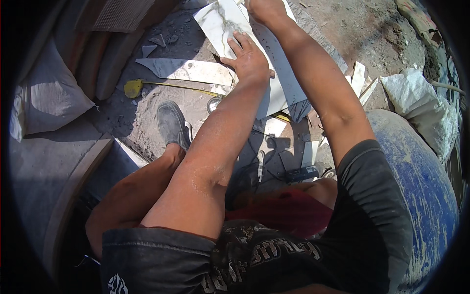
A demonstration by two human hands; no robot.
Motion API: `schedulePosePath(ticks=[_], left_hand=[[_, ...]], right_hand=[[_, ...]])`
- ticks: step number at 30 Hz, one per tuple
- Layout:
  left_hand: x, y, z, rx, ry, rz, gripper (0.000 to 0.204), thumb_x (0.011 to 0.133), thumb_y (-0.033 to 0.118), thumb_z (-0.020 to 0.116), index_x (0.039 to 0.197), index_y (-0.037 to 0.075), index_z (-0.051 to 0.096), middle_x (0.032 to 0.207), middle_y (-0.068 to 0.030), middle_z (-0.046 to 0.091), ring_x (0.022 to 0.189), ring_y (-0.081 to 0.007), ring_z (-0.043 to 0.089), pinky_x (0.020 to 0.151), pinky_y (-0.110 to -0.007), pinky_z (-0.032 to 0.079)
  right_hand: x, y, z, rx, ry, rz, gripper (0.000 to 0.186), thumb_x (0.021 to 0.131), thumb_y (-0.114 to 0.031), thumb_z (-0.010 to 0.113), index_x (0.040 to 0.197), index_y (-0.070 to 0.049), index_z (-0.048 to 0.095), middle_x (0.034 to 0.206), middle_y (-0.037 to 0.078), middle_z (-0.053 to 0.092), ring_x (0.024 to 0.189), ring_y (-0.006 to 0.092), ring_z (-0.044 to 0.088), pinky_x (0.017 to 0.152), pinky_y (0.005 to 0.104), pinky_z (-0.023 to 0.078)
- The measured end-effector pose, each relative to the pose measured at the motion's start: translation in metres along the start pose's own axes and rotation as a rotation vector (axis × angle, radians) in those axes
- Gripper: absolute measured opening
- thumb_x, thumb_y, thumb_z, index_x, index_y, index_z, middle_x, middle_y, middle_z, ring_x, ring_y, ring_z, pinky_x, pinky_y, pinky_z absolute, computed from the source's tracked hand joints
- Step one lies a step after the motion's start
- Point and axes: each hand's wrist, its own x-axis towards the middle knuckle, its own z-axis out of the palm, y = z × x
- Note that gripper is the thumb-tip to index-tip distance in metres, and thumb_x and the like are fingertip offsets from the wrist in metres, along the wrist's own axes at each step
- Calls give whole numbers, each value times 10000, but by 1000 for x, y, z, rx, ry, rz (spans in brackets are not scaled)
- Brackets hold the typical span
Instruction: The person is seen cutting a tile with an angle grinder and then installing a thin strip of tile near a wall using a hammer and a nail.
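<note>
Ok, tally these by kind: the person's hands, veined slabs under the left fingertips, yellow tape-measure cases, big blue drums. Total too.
Left hand and right hand: 2
Veined white slab: 1
Yellow tape-measure case: 1
Blue drum: 1
Total: 5

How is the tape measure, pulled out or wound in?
Pulled out: a long yellow blade runs rightward from the case.

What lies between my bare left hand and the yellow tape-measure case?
In the head view, a long, tapered white tile offcut and, just below it, the thin yellow tape blade.
</note>
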Motion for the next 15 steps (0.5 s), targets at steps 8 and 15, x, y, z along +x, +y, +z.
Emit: schedulePosePath(ticks=[8, 15], left_hand=[[10, -1, 26, 51, 186, 48, 1134, 720, 295, 832, 1525, -60, 117, 1581, -260, 49, 1467, -443, 80, 1034, -742, 259], [2, -13, 13, -42, 99, 55, 1260, 638, 419, 888, 1525, -54, 129, 1589, -238, 89, 1470, -423, 105, 1039, -732, 269]], right_hand=[[50, -16, 5, -29, -21, -92, 205, 922, -231, 528, 970, -35, 569, 790, 212, 668, 780, 400, 658, 691, 504, 514], [-141, 39, 27, -13, -119, -165, 209, 904, -225, 547, 992, -36, 565, 765, 215, 664, 738, 407, 653, 664, 510, 512]])
